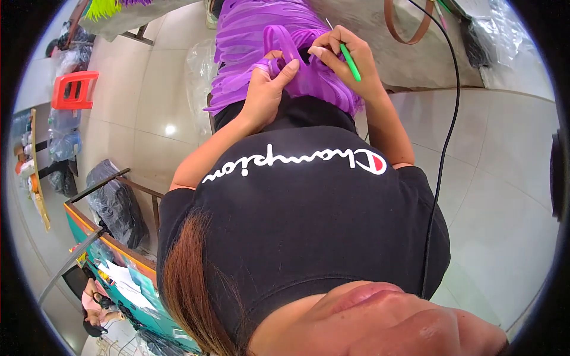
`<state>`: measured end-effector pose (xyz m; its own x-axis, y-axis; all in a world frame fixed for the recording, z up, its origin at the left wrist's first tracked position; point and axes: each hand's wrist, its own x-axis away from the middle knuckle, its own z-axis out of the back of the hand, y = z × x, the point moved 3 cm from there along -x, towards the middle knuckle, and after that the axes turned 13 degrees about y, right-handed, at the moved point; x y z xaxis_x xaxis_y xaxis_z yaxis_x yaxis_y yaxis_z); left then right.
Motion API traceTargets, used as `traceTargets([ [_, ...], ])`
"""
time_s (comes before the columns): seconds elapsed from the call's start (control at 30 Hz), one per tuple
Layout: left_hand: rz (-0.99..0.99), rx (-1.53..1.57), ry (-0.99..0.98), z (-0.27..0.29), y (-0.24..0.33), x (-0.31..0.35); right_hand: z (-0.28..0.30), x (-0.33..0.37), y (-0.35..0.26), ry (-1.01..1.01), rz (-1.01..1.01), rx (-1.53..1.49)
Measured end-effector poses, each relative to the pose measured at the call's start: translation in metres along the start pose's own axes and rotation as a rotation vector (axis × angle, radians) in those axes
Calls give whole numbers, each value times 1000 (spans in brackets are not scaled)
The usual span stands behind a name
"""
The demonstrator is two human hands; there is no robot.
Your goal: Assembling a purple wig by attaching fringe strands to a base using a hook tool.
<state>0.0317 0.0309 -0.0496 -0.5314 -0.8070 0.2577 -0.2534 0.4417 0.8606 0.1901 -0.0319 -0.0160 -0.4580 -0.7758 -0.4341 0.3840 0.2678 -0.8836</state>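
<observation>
Pinched between the thumb and fingers of the left hand [265, 89], a band of glossy, translucent purple strips [246, 35] rises in a loop at the top centre of the frame. Just beside it, the right hand [363, 56] closes around a slim tool with a bright green handle [350, 62], its thin metal shaft pointing toward the upper edge, while the fingertips meet the gathered purple. The strips spread in layers over the person's lap, below which a black short-sleeved shirt [314, 231] fills the centre. A thin black cable [458, 89] curves down the right side, near a brown band-like hoop [407, 41] at upper right. A red plastic stool [58, 92] stands at upper left, beneath a neon-green fringe [103, 8] in the corner. At lower left, a dark plastic bag [119, 204] sits above a teal-topped table bearing white papers [127, 282]; another person in pink [92, 299] appears beyond.
</observation>
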Motion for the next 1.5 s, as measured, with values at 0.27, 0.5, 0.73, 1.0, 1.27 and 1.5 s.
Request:
traceTargets([
  [0.27, 72, 35, -7, 6, -11, 0, 0, -3, -13, -375, 127, 175],
  [0.5, -40, -167, 9, 11, -12, -3, -8, -4, -15, -443, 250, 238],
  [0.73, 9, -271, -112, -6, 4, 6, -8, -7, -3, -51, 328, 208],
  [1.0, 14, -262, -160, -6, 4, 9, 77, -35, 19, 434, 12, 407],
  [1.27, 60, -195, -126, -6, 7, 12, 45, 27, -4, 178, -86, 358],
  [1.5, 248, 143, -125, -2, -4, -4, 25, 45, -26, 151, 13, 228],
])
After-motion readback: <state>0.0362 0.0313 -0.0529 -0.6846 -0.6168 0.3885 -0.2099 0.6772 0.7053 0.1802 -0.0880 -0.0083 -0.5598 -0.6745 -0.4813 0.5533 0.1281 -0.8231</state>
